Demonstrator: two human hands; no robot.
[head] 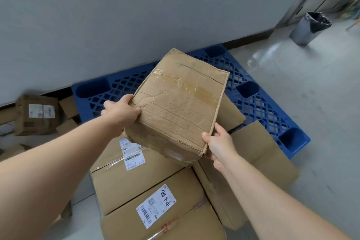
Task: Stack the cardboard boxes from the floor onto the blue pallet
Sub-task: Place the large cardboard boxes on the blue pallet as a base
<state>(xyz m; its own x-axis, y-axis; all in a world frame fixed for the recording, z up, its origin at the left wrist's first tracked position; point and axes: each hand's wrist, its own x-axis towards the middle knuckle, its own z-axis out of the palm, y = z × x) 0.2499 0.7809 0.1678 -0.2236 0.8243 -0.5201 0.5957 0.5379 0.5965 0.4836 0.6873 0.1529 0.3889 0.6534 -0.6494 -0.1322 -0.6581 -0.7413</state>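
Note:
I hold a worn, creased cardboard box (179,103) with brown tape in the air, tilted, above the near part of the blue pallet (259,103). My left hand (120,112) grips its near left corner. My right hand (218,142) grips its near right corner. Below the held box lie other cardboard boxes: one with a white label (124,173), one with a handwritten label (171,218) nearest me, and a plain one (259,152) at the right, overlapping the pallet's near edge. Another box (231,115) is partly hidden under the held one.
The pallet lies against a grey wall (136,15). More boxes (37,115) and cardboard pieces sit on the floor at the left. A grey bin (309,27) with a black liner stands at the far right on the pale floor (311,93).

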